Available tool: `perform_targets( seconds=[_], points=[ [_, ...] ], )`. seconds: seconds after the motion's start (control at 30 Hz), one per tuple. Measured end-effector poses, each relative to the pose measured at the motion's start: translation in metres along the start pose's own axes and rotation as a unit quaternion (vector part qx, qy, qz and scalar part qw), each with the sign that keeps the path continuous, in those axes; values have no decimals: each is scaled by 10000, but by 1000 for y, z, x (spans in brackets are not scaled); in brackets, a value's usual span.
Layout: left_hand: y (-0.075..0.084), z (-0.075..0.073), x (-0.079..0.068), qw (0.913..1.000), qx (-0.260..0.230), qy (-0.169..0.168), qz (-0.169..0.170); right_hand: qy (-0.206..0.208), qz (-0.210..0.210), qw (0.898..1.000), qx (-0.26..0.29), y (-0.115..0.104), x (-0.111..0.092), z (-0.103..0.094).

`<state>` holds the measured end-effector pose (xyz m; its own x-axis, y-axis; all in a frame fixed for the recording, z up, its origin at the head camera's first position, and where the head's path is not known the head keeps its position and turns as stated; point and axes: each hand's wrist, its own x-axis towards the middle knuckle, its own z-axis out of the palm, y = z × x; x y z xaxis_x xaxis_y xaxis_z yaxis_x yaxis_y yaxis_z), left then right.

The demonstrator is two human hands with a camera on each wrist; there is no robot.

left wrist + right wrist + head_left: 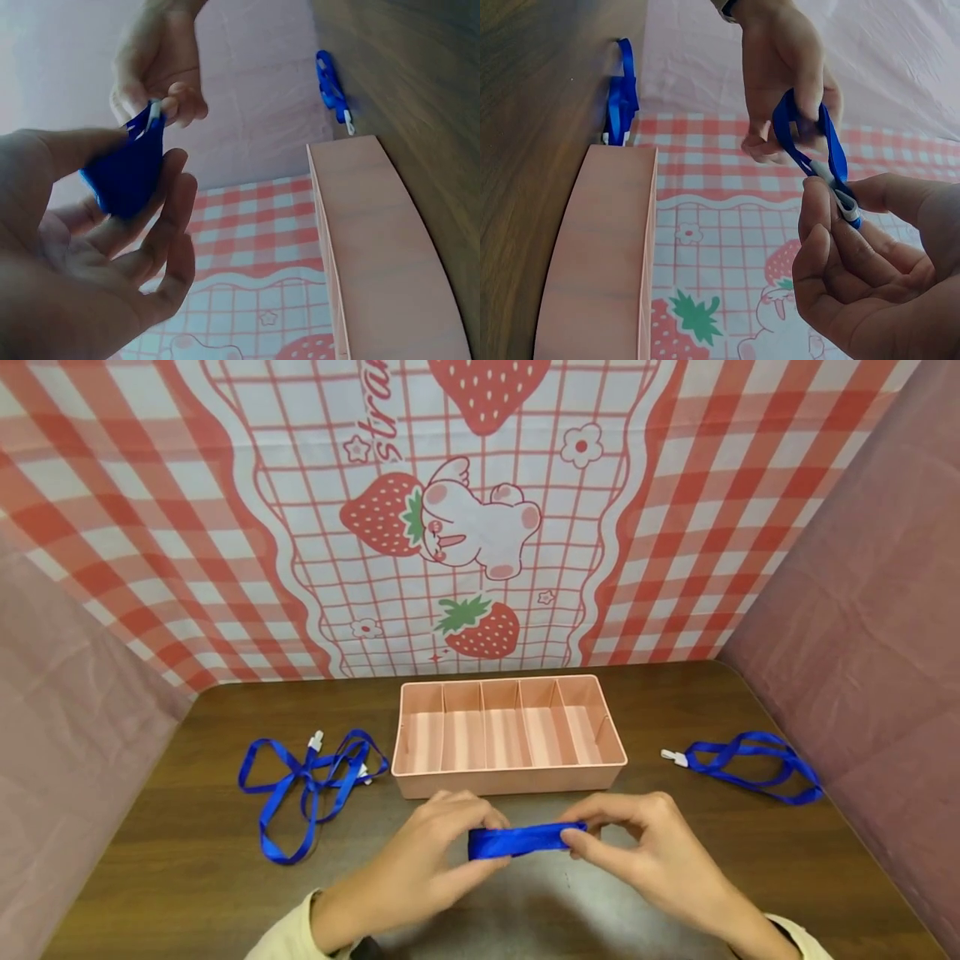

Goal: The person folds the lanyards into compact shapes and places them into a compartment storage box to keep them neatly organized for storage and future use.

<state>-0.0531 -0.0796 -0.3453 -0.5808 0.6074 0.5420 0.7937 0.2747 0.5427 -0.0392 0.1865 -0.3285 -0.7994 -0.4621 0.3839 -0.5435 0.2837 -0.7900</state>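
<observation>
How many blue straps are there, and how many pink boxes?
Blue lanyards: 3. One folded lanyard is held between the left hand and right hand, one loose lanyard lies left of the box, and one lanyard lies right of it.
Pink divided box: 1
Total: 4

A dark wooden table (187, 860) carries it all. A pink divided tray (510, 777) sits at the middle, a loose blue lanyard (307, 781) lies left of it, and another blue lanyard (750, 764) lies well off right.
</observation>
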Motion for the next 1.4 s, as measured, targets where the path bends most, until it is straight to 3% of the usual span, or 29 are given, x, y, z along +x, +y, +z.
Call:
perform_targets(
  seconds=[0.1,0.37,0.53,0.7,0.97,1.17,1.4],
  points=[
    [-2,-5,-2,9993,-308,-73,185,-50,120,9999,52,0,-2,-3],
    [-1,-10,-8,9956,-882,-282,-130,-293,119,9988,386,-1,-3,-7],
    [-2,-9,-8,9961,-776,-413,32,-293,-34,9984,476,-1,-2,-8],
    [-1,-6,-7,9960,-691,-562,34,-145,94,9992,351,-2,-3,-10],
    [-1,-4,-7,9910,-1138,-691,-168,-100,505,9984,223,-1,-4,-15],
    [0,-3,-9,9874,-1356,-650,-493,-52,249,9991,342,2,-5,-14],
    [-1,-1,-9,9880,-1423,-402,-435,35,-173,9990,401,3,-4,-9]
  ],
)
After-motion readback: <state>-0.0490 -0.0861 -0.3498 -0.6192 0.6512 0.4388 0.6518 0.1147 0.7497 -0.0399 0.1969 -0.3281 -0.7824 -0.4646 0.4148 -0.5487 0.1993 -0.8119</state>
